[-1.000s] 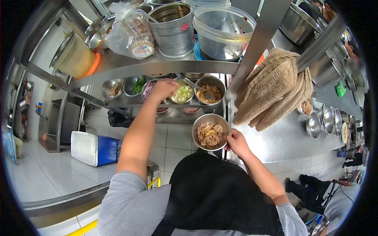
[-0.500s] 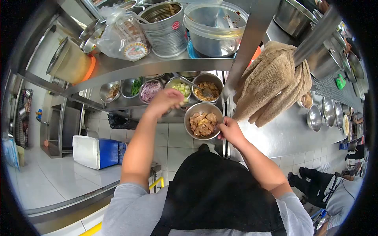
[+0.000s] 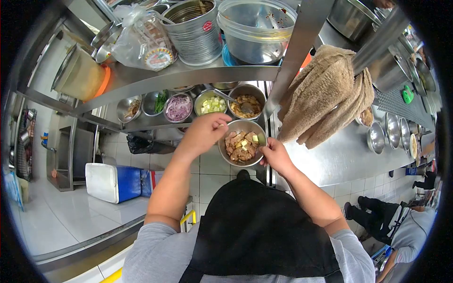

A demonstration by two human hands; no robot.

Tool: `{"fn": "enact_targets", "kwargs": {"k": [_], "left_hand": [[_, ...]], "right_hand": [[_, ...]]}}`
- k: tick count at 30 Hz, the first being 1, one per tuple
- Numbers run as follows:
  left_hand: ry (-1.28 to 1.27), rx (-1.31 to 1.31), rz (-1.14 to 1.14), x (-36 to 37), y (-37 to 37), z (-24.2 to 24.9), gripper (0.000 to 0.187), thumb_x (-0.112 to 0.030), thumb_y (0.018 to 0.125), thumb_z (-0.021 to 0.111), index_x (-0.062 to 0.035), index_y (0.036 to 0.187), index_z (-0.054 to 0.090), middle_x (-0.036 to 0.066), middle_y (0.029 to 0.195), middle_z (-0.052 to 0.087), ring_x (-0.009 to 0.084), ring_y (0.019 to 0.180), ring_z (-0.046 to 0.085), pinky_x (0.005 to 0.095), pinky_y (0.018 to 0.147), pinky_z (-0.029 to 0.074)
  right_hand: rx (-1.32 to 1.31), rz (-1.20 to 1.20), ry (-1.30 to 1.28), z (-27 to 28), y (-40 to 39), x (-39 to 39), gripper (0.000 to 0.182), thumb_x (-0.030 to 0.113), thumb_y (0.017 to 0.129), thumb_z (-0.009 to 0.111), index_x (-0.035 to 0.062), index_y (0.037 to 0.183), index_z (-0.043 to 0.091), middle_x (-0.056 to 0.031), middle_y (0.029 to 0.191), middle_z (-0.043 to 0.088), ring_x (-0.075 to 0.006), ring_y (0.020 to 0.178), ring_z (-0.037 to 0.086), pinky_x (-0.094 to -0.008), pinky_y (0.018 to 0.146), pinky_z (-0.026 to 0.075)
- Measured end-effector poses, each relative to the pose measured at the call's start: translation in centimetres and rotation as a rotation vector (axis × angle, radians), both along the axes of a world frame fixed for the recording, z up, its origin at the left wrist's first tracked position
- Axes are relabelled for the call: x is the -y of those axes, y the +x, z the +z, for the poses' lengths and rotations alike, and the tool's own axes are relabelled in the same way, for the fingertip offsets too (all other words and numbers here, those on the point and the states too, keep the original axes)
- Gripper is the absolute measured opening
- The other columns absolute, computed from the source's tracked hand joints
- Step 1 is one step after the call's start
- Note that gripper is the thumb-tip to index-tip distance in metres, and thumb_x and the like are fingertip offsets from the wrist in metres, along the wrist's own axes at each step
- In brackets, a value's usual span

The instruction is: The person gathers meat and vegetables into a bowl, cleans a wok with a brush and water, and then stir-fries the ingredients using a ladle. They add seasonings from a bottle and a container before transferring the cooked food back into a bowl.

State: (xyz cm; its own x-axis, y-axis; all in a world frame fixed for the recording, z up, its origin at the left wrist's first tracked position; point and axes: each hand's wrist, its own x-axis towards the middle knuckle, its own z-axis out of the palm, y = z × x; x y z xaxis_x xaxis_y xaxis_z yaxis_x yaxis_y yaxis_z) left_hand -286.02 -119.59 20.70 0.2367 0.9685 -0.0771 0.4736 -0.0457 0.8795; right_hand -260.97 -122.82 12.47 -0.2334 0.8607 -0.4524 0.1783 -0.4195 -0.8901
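Note:
A steel bowl [image 3: 227, 157] of browned meat pieces [image 3: 237, 149] is held up in front of me, with several pale green cubes [image 3: 244, 142] on top of the meat. My right hand [image 3: 277, 155] grips its right rim. Over the left rim hovers my left hand [image 3: 204, 135], fingers curled together; anything inside them is hidden. Just behind stand a bowl of pale green diced vegetable [image 3: 211, 104], a bowl of sliced purple onion [image 3: 179, 107] and a bowl of brown saucy food [image 3: 246, 106] with a spoon in it.
Smaller bowls of chopped greens [image 3: 160, 100] and brown bits [image 3: 129, 109] sit further left. Above runs a steel shelf [image 3: 188, 74] with a large can [image 3: 193, 40] and plastic tub [image 3: 255, 37]. A brown towel [image 3: 325, 94] hangs right. Another person [image 3: 406, 231] stands lower right.
My left hand has come from over the diced vegetable bowl toward me, to the held bowl's left rim. Pale green cubes now lie on the meat. My right hand keeps its grip.

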Motion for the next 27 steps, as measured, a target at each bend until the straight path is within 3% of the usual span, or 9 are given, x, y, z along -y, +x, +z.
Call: {"fn": "enact_targets", "kwargs": {"k": [6, 11, 14, 16, 20, 22, 24, 25, 27], "left_hand": [[0.173, -0.254, 0.196, -3.0, -2.2, -1.2, 0.025, -0.010, 0.083, 0.065, -0.0059, 0.107, 0.064, 0.007, 0.081, 0.065, 0.0137, 0.072, 0.060, 0.0262, 0.068, 0.048], [0.307, -0.421, 0.052, -3.5, -3.6, -3.1, 0.035, -0.013, 0.081, 0.068, -0.0063, 0.115, 0.062, 0.010, 0.081, 0.065, 0.0145, 0.074, 0.060, 0.0271, 0.066, 0.047], [0.107, -0.200, 0.085, -1.5, -1.7, -1.2, 0.029, -0.012, 0.081, 0.067, -0.0019, 0.109, 0.063, 0.010, 0.089, 0.067, 0.0191, 0.075, 0.063, 0.0297, 0.067, 0.049], [-0.063, 0.007, 0.057, -0.6, -0.9, -0.8, 0.025, -0.013, 0.085, 0.066, -0.0019, 0.107, 0.065, 0.005, 0.087, 0.067, 0.0111, 0.075, 0.061, 0.0247, 0.067, 0.048], [-0.051, 0.223, -0.090, 0.7, 4.3, 0.5, 0.030, -0.012, 0.088, 0.063, -0.0012, 0.115, 0.060, 0.005, 0.093, 0.066, 0.0102, 0.077, 0.062, 0.0237, 0.071, 0.048], [-0.041, 0.307, -0.189, 0.9, 7.3, 1.1, 0.041, -0.006, 0.089, 0.060, 0.0001, 0.128, 0.049, 0.010, 0.114, 0.062, 0.0130, 0.083, 0.064, 0.0245, 0.075, 0.049], [0.044, 0.490, -0.232, 1.2, 11.3, 2.5, 0.062, -0.004, 0.088, 0.060, -0.0009, 0.141, 0.029, 0.016, 0.139, 0.041, 0.0133, 0.090, 0.062, 0.0253, 0.078, 0.048], [0.133, 0.524, -0.198, 1.3, 13.2, 2.7, 0.065, -0.008, 0.087, 0.062, 0.0016, 0.141, 0.027, 0.015, 0.129, 0.049, 0.0127, 0.088, 0.061, 0.0252, 0.076, 0.049], [0.246, 0.582, -0.199, 0.6, 16.2, 2.5, 0.069, -0.011, 0.089, 0.062, 0.0045, 0.141, 0.021, 0.016, 0.117, 0.056, 0.0131, 0.085, 0.059, 0.0241, 0.072, 0.048]], "right_hand": [[-0.021, -0.039, -0.006, 0.5, 0.6, 1.4, 0.009, 0.009, 0.087, 0.051, -0.0004, 0.090, 0.053, -0.0046, 0.065, 0.057, -0.0116, 0.053, 0.059, -0.0243, 0.046, 0.047], [0.016, -0.184, -0.066, 0.6, 5.7, 6.0, 0.014, 0.009, 0.089, 0.052, -0.0033, 0.094, 0.054, -0.0064, 0.070, 0.058, -0.0123, 0.054, 0.059, -0.0250, 0.049, 0.049], [0.082, -0.373, -0.105, 0.1, 10.4, 9.6, 0.015, 0.010, 0.090, 0.050, -0.0032, 0.096, 0.054, -0.0071, 0.070, 0.059, -0.0125, 0.053, 0.058, -0.0249, 0.049, 0.049], [0.091, -0.566, -0.058, -0.2, 13.0, 11.6, 0.016, 0.007, 0.089, 0.047, -0.0033, 0.098, 0.054, -0.0087, 0.070, 0.060, -0.0131, 0.052, 0.057, -0.0255, 0.047, 0.047], [0.027, -0.940, -0.064, -1.1, 16.3, 13.0, 0.016, 0.006, 0.089, 0.044, -0.0036, 0.097, 0.052, -0.0109, 0.072, 0.062, -0.0160, 0.052, 0.058, -0.0265, 0.046, 0.047], [-0.165, -0.964, -0.118, 0.3, 15.6, 12.8, 0.017, 0.007, 0.090, 0.044, -0.0034, 0.099, 0.052, -0.0118, 0.075, 0.064, -0.0168, 0.054, 0.060, -0.0268, 0.047, 0.048], [-0.084, -0.725, -0.253, 1.8, 14.5, 13.0, 0.019, 0.012, 0.091, 0.046, -0.0030, 0.101, 0.052, -0.0131, 0.079, 0.066, -0.0178, 0.055, 0.061, -0.0277, 0.048, 0.050], [0.088, -0.539, -0.143, 0.2, 14.4, 13.1, 0.022, 0.017, 0.092, 0.051, -0.0026, 0.101, 0.053, -0.0129, 0.080, 0.066, -0.0190, 0.058, 0.062, -0.0296, 0.053, 0.052], [0.474, -0.401, 0.303, 3.3, 12.0, 11.0, 0.036, 0.024, 0.087, 0.064, -0.0021, 0.111, 0.056, -0.0162, 0.097, 0.065, -0.0253, 0.088, 0.064, -0.0340, 0.080, 0.051]]}}
